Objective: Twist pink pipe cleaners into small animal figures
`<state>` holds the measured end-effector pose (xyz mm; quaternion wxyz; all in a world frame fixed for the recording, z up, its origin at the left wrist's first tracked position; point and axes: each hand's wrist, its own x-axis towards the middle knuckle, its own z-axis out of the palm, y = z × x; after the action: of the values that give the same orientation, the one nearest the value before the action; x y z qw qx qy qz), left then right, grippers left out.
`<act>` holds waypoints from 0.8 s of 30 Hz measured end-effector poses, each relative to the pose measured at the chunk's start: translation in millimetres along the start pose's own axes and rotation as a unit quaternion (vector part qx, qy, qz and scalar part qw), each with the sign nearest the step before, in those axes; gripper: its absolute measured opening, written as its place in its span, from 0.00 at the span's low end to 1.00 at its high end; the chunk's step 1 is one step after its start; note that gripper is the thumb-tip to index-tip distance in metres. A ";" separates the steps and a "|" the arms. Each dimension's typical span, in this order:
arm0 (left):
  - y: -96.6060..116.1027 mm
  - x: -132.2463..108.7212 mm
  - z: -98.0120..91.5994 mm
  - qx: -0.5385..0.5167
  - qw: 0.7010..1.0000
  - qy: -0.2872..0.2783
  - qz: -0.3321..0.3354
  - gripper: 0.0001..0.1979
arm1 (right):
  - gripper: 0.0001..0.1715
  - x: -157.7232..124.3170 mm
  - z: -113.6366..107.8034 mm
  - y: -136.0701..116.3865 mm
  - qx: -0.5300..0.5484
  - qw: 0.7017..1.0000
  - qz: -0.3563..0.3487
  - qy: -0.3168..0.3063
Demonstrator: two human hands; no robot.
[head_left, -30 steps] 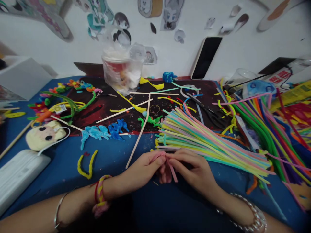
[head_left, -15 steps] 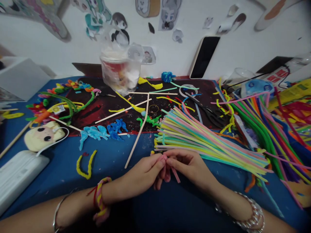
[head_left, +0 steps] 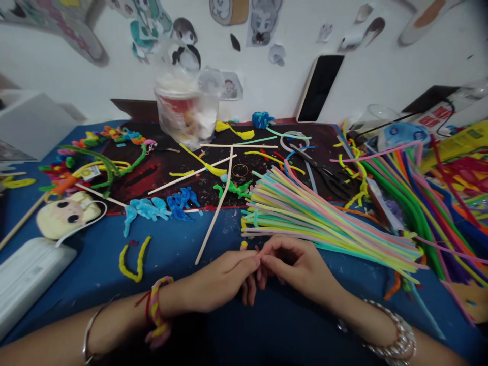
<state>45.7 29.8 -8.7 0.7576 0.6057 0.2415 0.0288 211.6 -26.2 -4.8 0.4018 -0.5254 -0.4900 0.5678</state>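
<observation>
My left hand (head_left: pixel 229 277) and my right hand (head_left: pixel 299 262) meet above the table's near edge. Thumbs and fingertips of both pinch a small pink pipe cleaner (head_left: pixel 260 257), most of it hidden by the fingers. Just beyond my right hand lies a thick bundle of pastel pipe cleaners (head_left: pixel 324 218). A thin wooden stick (head_left: pixel 213 221) rests beyond my left hand, and a bent yellow pipe cleaner (head_left: pixel 134 275) lies farther left.
Black scissors (head_left: pixel 331 178) lie on the dark mat (head_left: pixel 160 168). At the back stand a bagged cup (head_left: pixel 186 112) and a phone (head_left: pixel 320 89) leaning on the wall. Left are a plush head (head_left: pixel 61 218) and white power strip (head_left: pixel 30 284); right, more colored pipe cleaners (head_left: pixel 412 203).
The loose pink end that hung below my right fingers is out of sight. My right fingers have curled and shifted slightly; both hands stay together.
</observation>
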 end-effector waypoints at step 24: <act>-6.1 1.8 13.5 -0.024 0.995 0.087 0.038 0.18 | 0.11 2.1 -7.0 2.0 0.079 0.996 0.047 -0.001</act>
<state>51.2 16.6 -13.0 0.7464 0.5910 0.2830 0.1161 218.4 -23.7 -7.0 0.4145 -0.5139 -0.4186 0.6236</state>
